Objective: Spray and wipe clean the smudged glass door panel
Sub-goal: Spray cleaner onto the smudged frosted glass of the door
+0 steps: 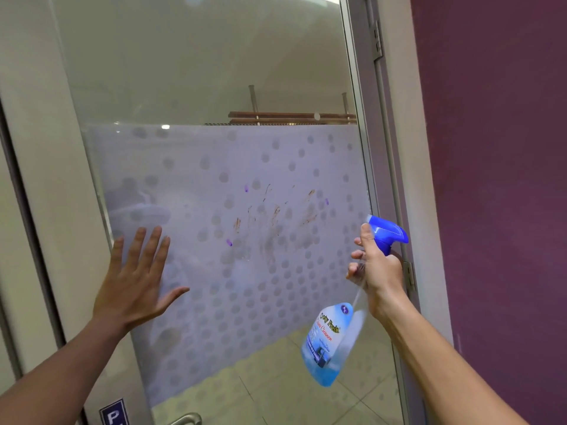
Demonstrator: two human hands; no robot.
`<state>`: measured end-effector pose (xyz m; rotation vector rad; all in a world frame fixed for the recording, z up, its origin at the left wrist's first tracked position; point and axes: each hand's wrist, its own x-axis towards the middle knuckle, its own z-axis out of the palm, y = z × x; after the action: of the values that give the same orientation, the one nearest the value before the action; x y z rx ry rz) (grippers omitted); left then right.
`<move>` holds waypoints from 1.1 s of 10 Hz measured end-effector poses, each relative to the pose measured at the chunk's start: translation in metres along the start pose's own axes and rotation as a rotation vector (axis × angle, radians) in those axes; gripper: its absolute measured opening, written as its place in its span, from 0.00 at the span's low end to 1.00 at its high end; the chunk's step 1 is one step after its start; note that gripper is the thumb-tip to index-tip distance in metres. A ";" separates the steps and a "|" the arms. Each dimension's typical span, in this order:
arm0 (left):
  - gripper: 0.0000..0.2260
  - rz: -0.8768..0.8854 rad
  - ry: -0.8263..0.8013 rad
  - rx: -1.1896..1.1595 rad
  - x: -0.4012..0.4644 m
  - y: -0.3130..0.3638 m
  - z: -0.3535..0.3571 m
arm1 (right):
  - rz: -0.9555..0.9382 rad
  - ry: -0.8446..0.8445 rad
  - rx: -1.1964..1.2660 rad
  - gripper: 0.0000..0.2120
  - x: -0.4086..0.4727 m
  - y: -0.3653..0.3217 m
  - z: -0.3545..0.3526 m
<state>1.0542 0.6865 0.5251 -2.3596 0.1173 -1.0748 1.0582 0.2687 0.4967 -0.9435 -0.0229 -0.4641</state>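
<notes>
The glass door panel (214, 87) fills the view, with a frosted dotted band across its middle. Brown and purple smudges (273, 219) streak the frosted band right of centre. My left hand (135, 280) lies flat on the frosted glass at the left, fingers spread, holding nothing. My right hand (376, 268) grips the neck of a clear spray bottle (331, 342) with a blue trigger head and blue liquid. Its nozzle points at the glass, to the right of the smudges, and my fingers rest on the trigger.
A metal door frame (368, 148) with a hinge (409, 276) runs down the right, beside a purple wall (497, 179). A metal door handle (187, 420) and a blue sign (113, 414) sit at the bottom left. A tiled floor shows through the lower glass.
</notes>
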 end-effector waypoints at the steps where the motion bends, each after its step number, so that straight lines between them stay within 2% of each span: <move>1: 0.49 -0.001 0.002 -0.004 0.000 0.000 0.000 | -0.013 -0.013 -0.005 0.18 0.002 0.000 -0.002; 4: 0.48 0.001 0.020 0.006 0.000 0.000 0.001 | -0.024 0.037 -0.044 0.23 0.008 0.002 -0.001; 6: 0.48 0.003 0.037 0.009 -0.001 0.000 0.004 | -0.023 -0.030 -0.014 0.21 -0.003 0.008 0.002; 7: 0.48 0.006 0.053 0.011 0.000 -0.001 0.006 | -0.028 -0.120 -0.063 0.20 -0.022 0.013 0.008; 8: 0.48 0.008 0.069 0.008 0.000 -0.001 0.007 | -0.026 -0.237 -0.102 0.28 -0.048 0.019 0.018; 11: 0.46 -0.051 0.063 -0.016 -0.004 0.006 0.011 | 0.068 -0.418 -0.148 0.29 -0.105 0.051 0.044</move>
<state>1.0605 0.6879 0.5136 -2.3550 0.0901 -1.1772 0.9916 0.3675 0.4601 -1.1700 -0.3376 -0.2012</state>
